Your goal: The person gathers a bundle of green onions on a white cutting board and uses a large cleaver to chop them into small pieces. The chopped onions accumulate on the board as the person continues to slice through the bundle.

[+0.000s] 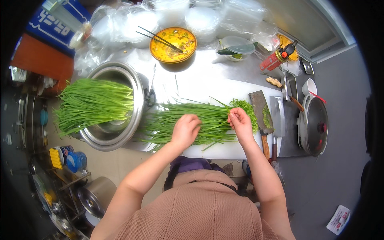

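Note:
A loose pile of garlic chives (pixel 210 115) lies across the white cutting board (pixel 216 154), its leafy ends pointing left. Over the middle of the pile, my left hand (pixel 186 129) hovers or rests with curled fingers; whether it grips any stalks is hidden. My right hand (pixel 241 121) pinches a chive stalk (pixel 222 103) between thumb and fingertips at the pile's right end. Beyond that hand is a heap of chopped greens (pixel 245 108). Another thick bundle of chives (pixel 96 103) sits in a steel basin (pixel 136 87) at the left, hanging over its rim.
A cleaver (pixel 260 111) and a second knife (pixel 277 115) lie at the board's right. Scissors (pixel 151 93) rest beside the basin. At the back stands a yellow bowl (pixel 168 42) with chopsticks. A lidded pan (pixel 313 126), a gas torch (pixel 277 57) and ginger (pixel 273 81) are at the right.

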A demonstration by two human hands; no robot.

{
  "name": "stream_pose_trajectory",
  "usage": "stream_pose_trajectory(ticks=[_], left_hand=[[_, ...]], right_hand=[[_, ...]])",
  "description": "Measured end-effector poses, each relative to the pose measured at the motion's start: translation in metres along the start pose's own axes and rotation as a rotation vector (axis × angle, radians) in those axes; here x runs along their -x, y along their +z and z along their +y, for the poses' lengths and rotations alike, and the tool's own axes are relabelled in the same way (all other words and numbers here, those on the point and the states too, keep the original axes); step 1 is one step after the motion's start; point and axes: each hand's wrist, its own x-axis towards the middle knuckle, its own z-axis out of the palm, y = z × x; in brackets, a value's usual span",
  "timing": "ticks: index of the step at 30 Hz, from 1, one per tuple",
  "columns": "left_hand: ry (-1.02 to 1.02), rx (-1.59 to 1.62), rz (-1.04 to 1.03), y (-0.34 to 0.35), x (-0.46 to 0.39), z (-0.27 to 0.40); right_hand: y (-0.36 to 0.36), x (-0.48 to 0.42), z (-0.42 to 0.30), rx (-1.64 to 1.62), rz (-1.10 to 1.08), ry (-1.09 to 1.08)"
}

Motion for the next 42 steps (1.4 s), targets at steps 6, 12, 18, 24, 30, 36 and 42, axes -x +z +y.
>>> stream_pose_trajectory(ticks=[6, 12, 18, 24, 30, 36, 42], left_hand=[[0.036, -0.016, 0.016, 0.005, 0.003, 0.012], [0.125, 0.012, 0.046, 0.019, -0.024, 0.041], [0.147, -0.083, 0.061, 0.035, -0.026, 0.031], [0.147, -0.024, 0.013, 0.034, -0.03, 0.034], [-0.241, 0.584, -0.284, 0.032, -0.045, 0.049], [-0.614, 1.063, -0.347, 0.031, -0.053, 0.042], [-0.657, 1.146, -0.228, 0.032, -0.045, 0.049]], right_hand=[[-0.005, 0.004, 0.0, -0.236, 0.077, 0.084], [-0.015, 0.003, 0.004, -0.726, -0.041, 0.147], [-0.029, 0.009, 0.01, -1.071, -0.112, 0.128], [-0.034, 0.018, 0.011, -1.07, -0.006, 0.054], [-0.011, 0.022, 0.03, -1.168, -0.112, 0.054], [0.016, 0.032, 0.026, -1.197, -0.059, 0.092], [0.018, 0.044, 0.023, -0.893, -0.021, 0.107]])
